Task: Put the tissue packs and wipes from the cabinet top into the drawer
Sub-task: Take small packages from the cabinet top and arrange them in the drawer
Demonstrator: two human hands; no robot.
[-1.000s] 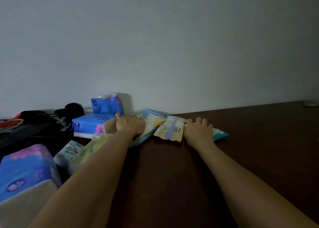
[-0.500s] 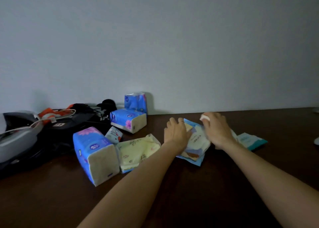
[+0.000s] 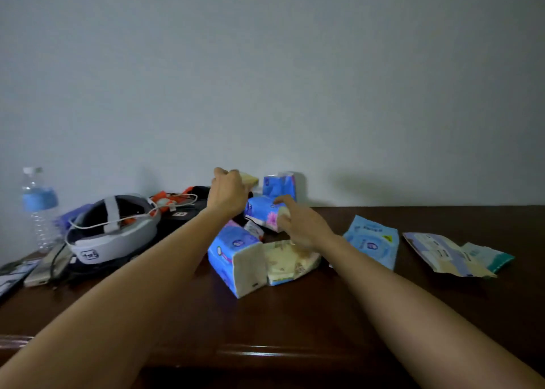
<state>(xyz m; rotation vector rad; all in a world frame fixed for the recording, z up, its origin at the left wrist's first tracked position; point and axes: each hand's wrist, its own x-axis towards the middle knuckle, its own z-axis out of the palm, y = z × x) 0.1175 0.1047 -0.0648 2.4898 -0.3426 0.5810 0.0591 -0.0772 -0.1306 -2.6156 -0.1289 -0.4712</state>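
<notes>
Several tissue packs and wipes lie on the dark wooden cabinet top point(image 3: 295, 315). My left hand point(image 3: 228, 192) is raised near the wall, its fingers curled round a small pale yellow pack point(image 3: 250, 179). My right hand point(image 3: 300, 226) pinches the end of a blue tissue pack point(image 3: 261, 208), index finger on top and thumb on its white end. Behind it a blue pack point(image 3: 280, 183) stands upright. A large blue pack point(image 3: 236, 256) and a yellow pack point(image 3: 290, 259) lie nearer to me. Blue wipes point(image 3: 371, 241), flat wipes point(image 3: 442, 253) and a teal packet point(image 3: 489, 256) lie to the right.
A grey headset point(image 3: 112, 226) with a white cable sits on a black bag at the left. A water bottle point(image 3: 38, 206) stands at the far left by the wall, with a phone point(image 3: 47, 266) below it. The cabinet's front edge point(image 3: 265, 353) runs across near me.
Both hands have left the flat wipes and moved left to the tissue packs. My left hand has lifted the pale yellow pack; my right hand has taken hold of the blue pack.
</notes>
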